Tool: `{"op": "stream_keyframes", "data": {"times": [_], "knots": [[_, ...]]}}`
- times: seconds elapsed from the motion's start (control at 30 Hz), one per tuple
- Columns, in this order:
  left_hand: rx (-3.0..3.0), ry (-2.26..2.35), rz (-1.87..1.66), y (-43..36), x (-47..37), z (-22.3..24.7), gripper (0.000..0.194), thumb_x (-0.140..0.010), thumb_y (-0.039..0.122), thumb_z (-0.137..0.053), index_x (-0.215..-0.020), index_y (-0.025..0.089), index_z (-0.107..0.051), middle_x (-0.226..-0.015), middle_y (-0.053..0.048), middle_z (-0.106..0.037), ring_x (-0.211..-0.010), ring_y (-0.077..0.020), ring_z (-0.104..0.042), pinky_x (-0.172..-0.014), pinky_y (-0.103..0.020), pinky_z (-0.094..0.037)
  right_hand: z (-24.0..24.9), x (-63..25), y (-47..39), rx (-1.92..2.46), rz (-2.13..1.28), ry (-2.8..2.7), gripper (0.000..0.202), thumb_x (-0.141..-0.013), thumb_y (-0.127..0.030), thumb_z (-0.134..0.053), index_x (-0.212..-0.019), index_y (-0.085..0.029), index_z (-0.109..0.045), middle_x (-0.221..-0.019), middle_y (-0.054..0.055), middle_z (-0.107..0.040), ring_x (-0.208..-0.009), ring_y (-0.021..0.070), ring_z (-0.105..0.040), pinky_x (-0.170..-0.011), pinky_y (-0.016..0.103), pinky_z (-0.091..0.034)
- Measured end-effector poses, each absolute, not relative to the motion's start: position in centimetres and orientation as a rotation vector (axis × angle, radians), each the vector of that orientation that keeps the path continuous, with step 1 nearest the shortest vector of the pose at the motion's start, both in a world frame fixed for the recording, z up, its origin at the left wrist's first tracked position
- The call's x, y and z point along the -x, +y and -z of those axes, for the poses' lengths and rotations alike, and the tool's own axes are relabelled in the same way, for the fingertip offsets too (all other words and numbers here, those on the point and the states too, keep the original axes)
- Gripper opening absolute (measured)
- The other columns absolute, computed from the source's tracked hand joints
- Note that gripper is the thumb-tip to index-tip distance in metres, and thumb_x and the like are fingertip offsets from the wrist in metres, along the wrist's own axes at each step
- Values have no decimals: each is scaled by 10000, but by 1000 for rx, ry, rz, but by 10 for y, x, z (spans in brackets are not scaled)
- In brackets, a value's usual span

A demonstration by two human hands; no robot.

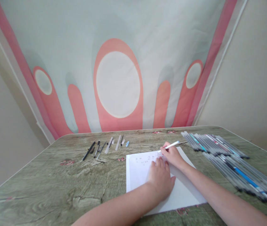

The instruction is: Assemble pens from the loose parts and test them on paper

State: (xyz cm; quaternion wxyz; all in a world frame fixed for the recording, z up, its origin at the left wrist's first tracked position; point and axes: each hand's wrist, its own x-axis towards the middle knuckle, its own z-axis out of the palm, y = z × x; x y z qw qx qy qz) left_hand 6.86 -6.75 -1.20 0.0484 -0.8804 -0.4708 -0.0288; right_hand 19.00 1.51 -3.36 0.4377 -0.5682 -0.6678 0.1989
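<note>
A sheet of white paper (138, 179) lies on the wood-patterned table, with small handwritten marks near its top. Flat on the middle of the sheet rests my left hand (161, 179), its fingers stretched out. My right hand (171, 154) is closed around a white pen (173, 144) with a pale blue end. The pen slants up to the right, and its tip is at the paper's upper part, by the marks. What exactly the marks say is too small to read.
Pen parts (109, 146) and a small light blue piece (127, 143) lie at the back, left of the paper. Rows of pens (218, 146) and more pens (243, 175) cover the table's right side. A pink and grey hanging cloth (147, 37) stands behind the table (53, 188).
</note>
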Motion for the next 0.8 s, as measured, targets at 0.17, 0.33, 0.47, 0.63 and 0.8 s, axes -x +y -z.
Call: {"op": "stream_keyframes", "data": {"times": [0.17, 0.33, 0.47, 0.63, 0.8], "knots": [[2683, -1430, 74, -66, -69, 13, 604, -843, 462, -269, -1284, 62, -370, -1311, -211, -371, -1187, -327, -325, -899, -465, -299, 33, -191, 15, 1411, -485, -1669, 149, -753, -321, -443, -662, -206, -464, -541, -35, -528, -510, 126, -489, -512, 235, -349], [2666, -1436, 60, -67, -69, 13, 596, -846, 464, -267, -1283, 72, -371, -1312, -200, -375, -1186, -319, -333, -904, -458, -305, 33, -191, 15, 1415, -478, -1672, 144, -757, -312, -445, -658, -207, -450, -548, -32, -524, -525, 128, -493, -522, 234, -353], [2661, -1428, 58, -67, -69, 13, 597, -846, 467, -269, -1287, 78, -368, -1313, -196, -376, -1189, -319, -336, -909, -462, -310, 34, -191, 15, 1407, -489, -1686, 140, -758, -307, -442, -658, -209, -447, -541, -35, -519, -507, 125, -481, -507, 233, -343], [2669, -1436, 46, -67, -69, 11, 600, -844, 464, -272, -1287, 70, -367, -1312, -202, -375, -1195, -322, -329, -906, -464, -319, 34, -191, 15, 1416, -486, -1677, 139, -757, -305, -436, -660, -207, -454, -540, -34, -521, -507, 124, -478, -508, 233, -338], [2676, -1435, 43, -67, -69, 10, 605, -844, 462, -269, -1286, 60, -365, -1314, -207, -370, -1194, -326, -327, -908, -466, -315, 34, -191, 15, 1412, -480, -1665, 128, -740, -292, -445, -643, -208, -439, -517, -43, -485, -494, 120, -462, -496, 230, -329]]}}
